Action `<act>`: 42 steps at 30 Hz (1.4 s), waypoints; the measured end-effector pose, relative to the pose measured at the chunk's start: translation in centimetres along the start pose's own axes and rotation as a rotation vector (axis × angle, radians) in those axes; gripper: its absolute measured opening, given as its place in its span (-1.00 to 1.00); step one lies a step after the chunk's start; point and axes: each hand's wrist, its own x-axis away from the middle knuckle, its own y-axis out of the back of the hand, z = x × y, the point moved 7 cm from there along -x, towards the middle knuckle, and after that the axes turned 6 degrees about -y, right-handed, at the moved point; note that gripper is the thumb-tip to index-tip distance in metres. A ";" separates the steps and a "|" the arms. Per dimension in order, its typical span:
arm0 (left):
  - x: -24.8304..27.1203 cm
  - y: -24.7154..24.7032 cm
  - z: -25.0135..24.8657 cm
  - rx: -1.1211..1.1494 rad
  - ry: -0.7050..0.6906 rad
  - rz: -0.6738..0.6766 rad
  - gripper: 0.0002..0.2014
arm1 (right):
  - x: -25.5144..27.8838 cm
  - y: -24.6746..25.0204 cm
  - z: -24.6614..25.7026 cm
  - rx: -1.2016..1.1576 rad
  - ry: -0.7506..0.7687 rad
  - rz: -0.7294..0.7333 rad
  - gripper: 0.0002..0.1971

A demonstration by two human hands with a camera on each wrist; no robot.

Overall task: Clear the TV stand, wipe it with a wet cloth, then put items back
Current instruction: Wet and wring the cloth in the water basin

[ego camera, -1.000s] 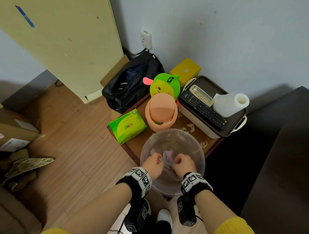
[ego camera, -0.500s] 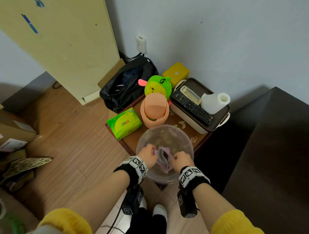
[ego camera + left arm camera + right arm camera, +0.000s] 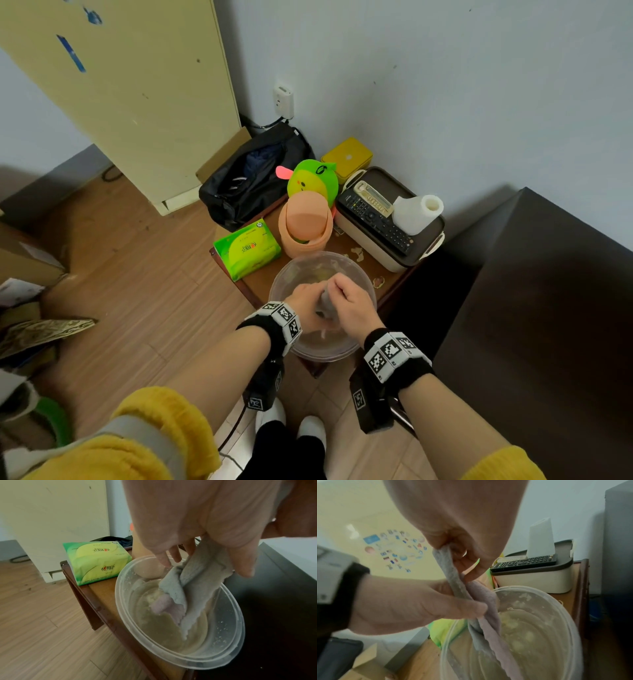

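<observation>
A wet grey and lilac cloth [image 3: 325,301] hangs over a clear plastic bowl [image 3: 284,274] of cloudy water at the front of a small brown table [image 3: 255,284]. My left hand [image 3: 308,303] grips the cloth's middle. My right hand [image 3: 346,296] pinches its upper end just above. In the left wrist view the cloth [image 3: 193,582] trails from the fingers into the bowl [image 3: 130,622]. In the right wrist view the cloth [image 3: 448,566] runs twisted from my right hand down through my left hand [image 3: 419,601] toward the water.
Behind the bowl on the table are a green tissue pack [image 3: 246,248], an orange bin [image 3: 305,222], a green plush toy [image 3: 311,178], a yellow tin [image 3: 347,159] and a cream box [image 3: 387,243] carrying a remote [image 3: 376,219] and a paper roll [image 3: 416,212]. A dark cabinet top [image 3: 531,308] lies right, a black bag [image 3: 253,174] left.
Both hands have lifted the cloth out of the water and closed together on it, right hand now above the left. The head view has drawn back.
</observation>
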 end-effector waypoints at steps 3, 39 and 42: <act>-0.2 0.3 -0.2 -0.048 0.001 0.013 -0.44 | 0.0 0.5 0.5 -0.092 0.016 -0.035 -0.68; 2.4 2.8 4.5 -0.422 0.358 -0.131 -0.14 | 1.9 2.0 0.9 -0.055 0.091 -0.139 -0.68; 1.7 1.9 4.6 -0.221 0.268 -0.072 0.12 | 1.8 1.4 1.7 -0.004 0.152 -0.094 -0.69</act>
